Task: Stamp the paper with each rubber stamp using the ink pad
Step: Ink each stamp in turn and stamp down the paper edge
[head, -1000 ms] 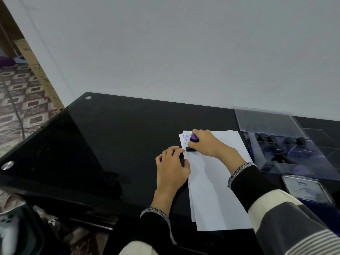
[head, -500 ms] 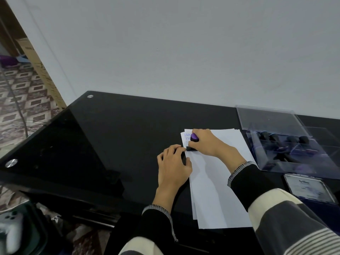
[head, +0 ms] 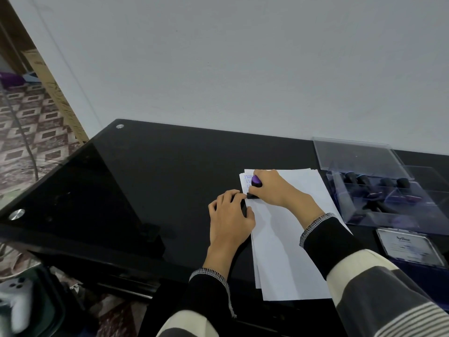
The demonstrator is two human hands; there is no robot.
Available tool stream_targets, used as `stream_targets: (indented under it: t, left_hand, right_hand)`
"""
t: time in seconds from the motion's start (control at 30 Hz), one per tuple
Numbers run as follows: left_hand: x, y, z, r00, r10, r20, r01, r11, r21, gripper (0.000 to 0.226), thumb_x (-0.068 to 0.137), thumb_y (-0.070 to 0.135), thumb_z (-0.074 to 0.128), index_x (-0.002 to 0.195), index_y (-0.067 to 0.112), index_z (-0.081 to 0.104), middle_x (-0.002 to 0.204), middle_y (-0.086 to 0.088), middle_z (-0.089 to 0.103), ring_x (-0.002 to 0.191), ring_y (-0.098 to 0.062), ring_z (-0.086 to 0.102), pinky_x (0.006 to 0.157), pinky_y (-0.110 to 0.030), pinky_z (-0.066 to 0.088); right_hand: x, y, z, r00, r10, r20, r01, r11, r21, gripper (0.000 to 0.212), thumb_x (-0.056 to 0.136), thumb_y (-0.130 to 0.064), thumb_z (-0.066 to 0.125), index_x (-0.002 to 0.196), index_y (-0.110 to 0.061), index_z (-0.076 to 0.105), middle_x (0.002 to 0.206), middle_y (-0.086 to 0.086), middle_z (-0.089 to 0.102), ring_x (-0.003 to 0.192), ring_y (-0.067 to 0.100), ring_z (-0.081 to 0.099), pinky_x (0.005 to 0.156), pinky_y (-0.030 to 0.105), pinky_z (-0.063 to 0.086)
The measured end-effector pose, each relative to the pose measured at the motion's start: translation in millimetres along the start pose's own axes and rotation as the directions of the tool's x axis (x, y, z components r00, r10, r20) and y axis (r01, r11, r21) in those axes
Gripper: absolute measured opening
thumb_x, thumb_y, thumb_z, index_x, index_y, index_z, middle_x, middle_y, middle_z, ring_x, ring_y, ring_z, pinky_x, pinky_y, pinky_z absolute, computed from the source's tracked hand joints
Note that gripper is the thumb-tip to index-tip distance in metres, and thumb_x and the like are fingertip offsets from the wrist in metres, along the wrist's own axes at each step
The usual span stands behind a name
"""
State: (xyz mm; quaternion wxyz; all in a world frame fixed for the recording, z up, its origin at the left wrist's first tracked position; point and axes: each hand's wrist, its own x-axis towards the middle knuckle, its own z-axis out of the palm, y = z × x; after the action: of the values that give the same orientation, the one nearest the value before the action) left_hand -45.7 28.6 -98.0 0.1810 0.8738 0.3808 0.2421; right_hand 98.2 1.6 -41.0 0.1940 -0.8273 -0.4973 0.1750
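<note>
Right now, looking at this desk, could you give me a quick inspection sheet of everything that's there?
Surface: glossy black glass table, against a plain pale wall.
Job's things: stack of white paper sheets with blue stamped print at its far left corner; purple-topped black rubber stamp pressed on the paper; clear plastic box of more dark stamps, lid open; closed ink pad case with a white label.
Clutter: nothing seen on the table.
Hands: right hand grips the stamp; left hand lies flat at the paper's left edge.
Cables: one thin dark cable on the floor.
Surroundings: patterned floor; white game controller at lower left.
</note>
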Motion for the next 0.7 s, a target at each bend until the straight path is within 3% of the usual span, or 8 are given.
stream_targets:
  t: [0.47, 0.6, 0.7]
  left_hand:
    - [-0.2, 0.1, -1.1, 1.000, -0.009, 0.015, 0.009, 1.000, -0.012, 0.036, 0.090, 0.033, 0.053, 0.124, 0.026, 0.057, 0.132, 0.009, 0.050, 0.126, -0.010, 0.042, 0.107, -0.033, 0.026]
    - [-0.6, 0.7, -1.4, 1.000, 0.004, -0.006, -0.004, 1.000, -0.026, 0.034, 0.088, 0.030, 0.054, 0.122, 0.028, 0.057, 0.128, 0.010, 0.053, 0.123, -0.011, 0.045, 0.105, -0.033, 0.028]
    - [-0.7, 1.3, -1.1, 1.000, 0.006, -0.017, -0.006, 1.000, -0.017, 0.034, 0.089, 0.029, 0.055, 0.122, 0.027, 0.059, 0.130, 0.008, 0.054, 0.124, -0.012, 0.045, 0.106, -0.034, 0.028]
  right_hand:
    - [-7.1, -3.9, 3.4, 1.000, 0.011, 0.010, -0.011, 1.000, -0.022, 0.030, 0.094, -0.028, 0.056, 0.117, -0.012, 0.045, 0.115, 0.012, 0.058, 0.071, 0.015, 0.049, 0.055, 0.017, 0.034]
    - [-11.8, -2.3, 6.6, 0.999, -0.017, -0.030, 0.018, 0.999, 0.030, 0.017, 0.095, -0.025, 0.055, 0.098, -0.015, 0.042, 0.093, 0.010, 0.057, 0.064, 0.014, 0.047, 0.053, 0.020, 0.035]
    - [-12.8, -0.8, 9.9, 0.999, -0.028, -0.045, 0.030, 0.998, 0.050, 0.017, 0.095, -0.024, 0.055, 0.096, -0.016, 0.040, 0.090, 0.007, 0.057, 0.063, 0.015, 0.049, 0.053, 0.020, 0.037]
